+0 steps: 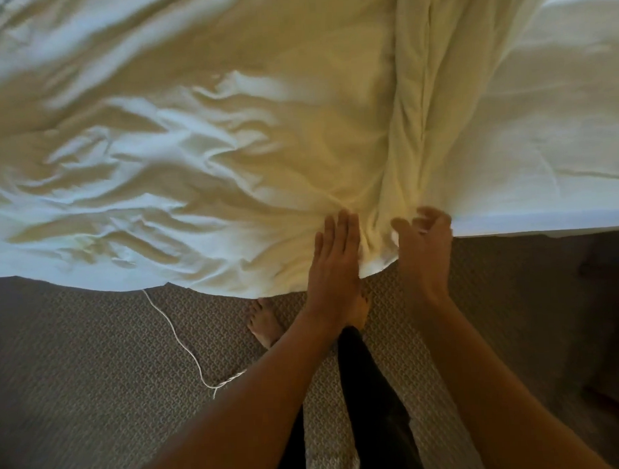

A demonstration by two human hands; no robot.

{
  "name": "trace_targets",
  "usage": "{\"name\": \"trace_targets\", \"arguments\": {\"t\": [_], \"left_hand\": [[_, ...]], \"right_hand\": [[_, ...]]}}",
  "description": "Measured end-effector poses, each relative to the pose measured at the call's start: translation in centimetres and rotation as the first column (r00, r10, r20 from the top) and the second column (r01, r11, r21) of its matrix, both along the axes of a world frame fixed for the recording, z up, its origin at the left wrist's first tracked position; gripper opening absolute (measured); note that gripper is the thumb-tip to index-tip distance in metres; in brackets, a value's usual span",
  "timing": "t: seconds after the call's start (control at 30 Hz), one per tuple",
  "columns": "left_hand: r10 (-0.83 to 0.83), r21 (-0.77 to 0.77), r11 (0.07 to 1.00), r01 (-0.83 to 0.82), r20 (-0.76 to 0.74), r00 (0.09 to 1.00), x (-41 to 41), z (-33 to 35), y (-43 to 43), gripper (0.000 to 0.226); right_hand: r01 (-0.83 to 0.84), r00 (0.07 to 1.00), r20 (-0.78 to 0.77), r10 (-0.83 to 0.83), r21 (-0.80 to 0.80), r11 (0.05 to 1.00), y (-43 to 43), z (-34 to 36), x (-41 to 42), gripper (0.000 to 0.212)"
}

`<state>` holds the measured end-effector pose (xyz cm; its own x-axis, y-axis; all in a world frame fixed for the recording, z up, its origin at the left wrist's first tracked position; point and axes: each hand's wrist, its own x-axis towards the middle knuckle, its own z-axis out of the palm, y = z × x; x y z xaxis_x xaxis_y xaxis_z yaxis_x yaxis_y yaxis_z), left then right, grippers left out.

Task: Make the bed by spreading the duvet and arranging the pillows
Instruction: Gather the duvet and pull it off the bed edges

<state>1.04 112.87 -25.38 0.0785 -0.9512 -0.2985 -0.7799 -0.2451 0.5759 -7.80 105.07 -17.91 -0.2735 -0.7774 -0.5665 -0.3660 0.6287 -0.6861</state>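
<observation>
Both bare forearms reach up from the lower edge toward mid-frame, side by side. The left hand (333,254) is flat, its fingers straight and together, pointing up the frame. The right hand (424,245), just beside it, has loosely curled fingers (blurred), thumb spread apart.

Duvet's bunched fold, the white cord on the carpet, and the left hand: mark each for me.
duvet's bunched fold (411,130), head view, on the middle of the ridge.
white cord (183,346), head view, midway along its length.
left hand (334,258), head view, on the back of the hand.
</observation>
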Motion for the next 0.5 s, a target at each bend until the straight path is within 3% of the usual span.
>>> {"name": "trace_targets", "arguments": {"t": [0.1, 0.17, 0.27, 0.33, 0.43, 0.5], "left_hand": [[-0.055, 0.252, 0.966, 0.063, -0.041, 0.998, -0.9, 1.9, 1.3, 0.079], [-0.07, 0.386, 0.92, 0.066, -0.004, 0.998, -1.7, 2.7, 1.8, 0.078], [-0.001, 0.363, 0.932, -0.006, 0.019, 1.0, -2.9, 3.0, 1.7, 0.078], [-0.017, 0.42, 0.907, -0.001, 0.038, 0.999, -3.2, 3.2, 1.2, 0.078], [-0.046, 0.498, 0.867, 0.003, 0.074, 0.996, -2.8, 3.3, 0.5, 0.083], [0.002, 0.475, 0.879, -0.031, 0.062, 0.998, -2.5, 2.5, 0.6, 0.083]], "right_hand": [[-0.196, 0.964, -0.204, 0.169, -0.119, 0.973, -5.4, -1.1, 0.4, 0.055], [-0.349, 0.905, -0.294, 0.309, -0.096, 0.932, -9.4, -2.0, 1.5, 0.061], [-0.454, 0.835, -0.326, 0.443, 0.046, 0.89, -14.1, -3.3, 3.1, 0.076], [-0.402, 0.862, -0.289, 0.417, 0.112, 0.909, -16.3, -3.4, 3.6, 0.066], [-0.122, 0.984, -0.123, 0.13, 0.078, 0.99, -17.8, -2.6, 2.9, 0.043], [0.019, 0.996, -0.092, -0.017, 0.011, 1.0, -17.6, -2.1, 1.4, 0.04]]}}
